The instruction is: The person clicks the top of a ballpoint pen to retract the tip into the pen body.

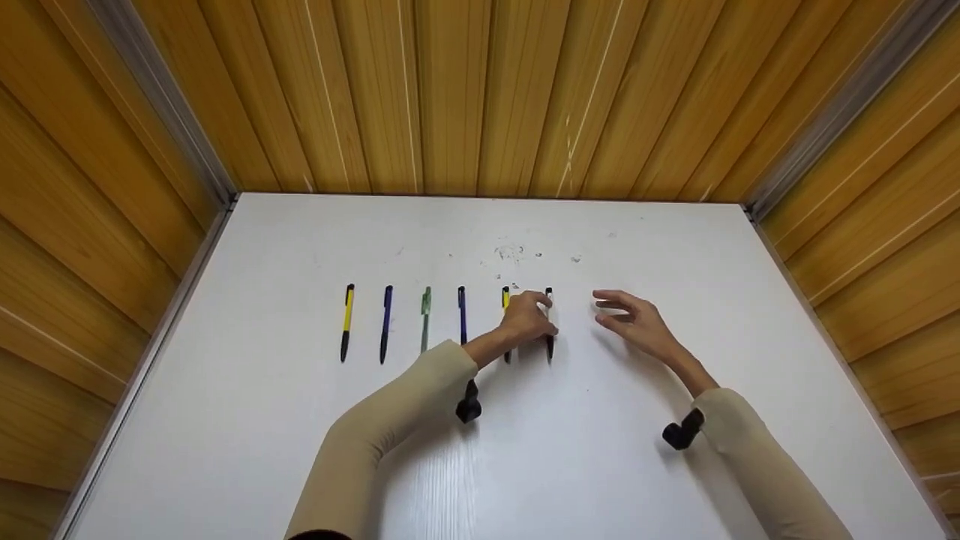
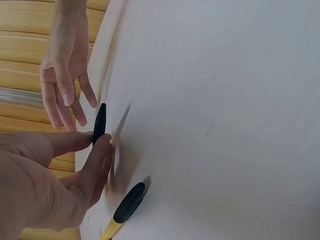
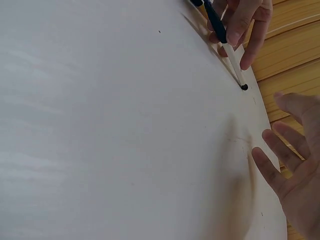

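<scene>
My left hand (image 1: 527, 316) pinches a white pen with black ends (image 3: 232, 57) between thumb and fingers at the right end of a row of pens. In the left wrist view its black tip end (image 2: 100, 124) stands up off the table, while the right wrist view has the other end low by the surface. Just left of it lies a yellow and black pen (image 1: 505, 297), partly hidden by the left hand. My right hand (image 1: 637, 322) hovers to the right of the white pen, fingers apart and holding nothing.
Further left lie a blue pen (image 1: 462, 311), a green pen (image 1: 426, 304), a dark blue pen (image 1: 386, 322) and another yellow and black pen (image 1: 347, 319), roughly parallel. The white table (image 1: 247, 420) is bounded by wood-panelled walls (image 1: 450, 97) and carries dark marks behind the row.
</scene>
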The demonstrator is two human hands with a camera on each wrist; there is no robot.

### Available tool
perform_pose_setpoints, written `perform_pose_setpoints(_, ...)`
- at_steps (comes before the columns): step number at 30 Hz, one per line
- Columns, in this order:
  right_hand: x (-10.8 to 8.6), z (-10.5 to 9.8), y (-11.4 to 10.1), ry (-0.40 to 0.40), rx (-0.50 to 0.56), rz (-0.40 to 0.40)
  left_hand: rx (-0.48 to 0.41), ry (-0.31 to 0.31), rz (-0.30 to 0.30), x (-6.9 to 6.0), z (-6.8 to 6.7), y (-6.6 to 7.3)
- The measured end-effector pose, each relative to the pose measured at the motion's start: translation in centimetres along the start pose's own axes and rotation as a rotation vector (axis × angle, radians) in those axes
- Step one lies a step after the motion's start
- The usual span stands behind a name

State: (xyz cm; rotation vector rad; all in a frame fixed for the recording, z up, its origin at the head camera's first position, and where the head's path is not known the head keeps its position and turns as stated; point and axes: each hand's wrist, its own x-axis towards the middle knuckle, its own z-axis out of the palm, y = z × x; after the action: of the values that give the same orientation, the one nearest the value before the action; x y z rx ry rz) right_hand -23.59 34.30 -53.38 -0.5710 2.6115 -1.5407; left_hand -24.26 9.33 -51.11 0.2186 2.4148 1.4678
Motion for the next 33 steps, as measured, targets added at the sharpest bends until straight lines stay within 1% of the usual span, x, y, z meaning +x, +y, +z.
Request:
perform_pose_setpoints(3,0.0,0.0,0.1,0.001,0.006,0.004,0.104,0.05,0.022,0.2,0.3,0.1)
perform_pose_setpoints(5,-0.1,-0.1,0.2,0.003,0.011,0.009,0.139,0.063,0.023,0.3,0.4,0.3)
perform_pose_setpoints(11,-0.1,-0.2,0.0,0.009,0.013,0.028,0.271,0.058,0.005,0.2,1.0,0.8)
perform_pose_setpoints(14,-0.1,-0.2,-0.1,0.003,0.003,0.015,0.316,0.064,0.013,0.2,1.2,0.8)
perform_pose_setpoints(20,0.0,-0.3,-0.3,-0.005,0.005,0.01,0.287,0.057,0.029,0.2,0.8,0.6)
perform_pose_setpoints(23,0.1,-0.3,-0.2,-0.006,0.009,0.004,0.257,0.054,0.062,0.2,0.2,0.5)
perform_pose_setpoints(25,0.1,-0.4,-0.1,-0.003,0.014,0.001,0.224,0.037,0.085,0.2,-0.4,0.5)
perform_pose_setpoints(29,0.2,-0.4,-0.1,0.003,0.016,0.005,0.15,-0.001,0.139,-0.1,-2.0,0.3)
perform_pose_setpoints(31,0.2,-0.3,-0.1,0.003,0.004,0.004,0.134,-0.01,0.192,-0.4,-3.2,0.1)
perform_pose_setpoints(33,0.2,-0.3,-0.2,-0.001,-0.004,-0.001,0.137,-0.002,0.266,-0.7,-4.5,-0.3)
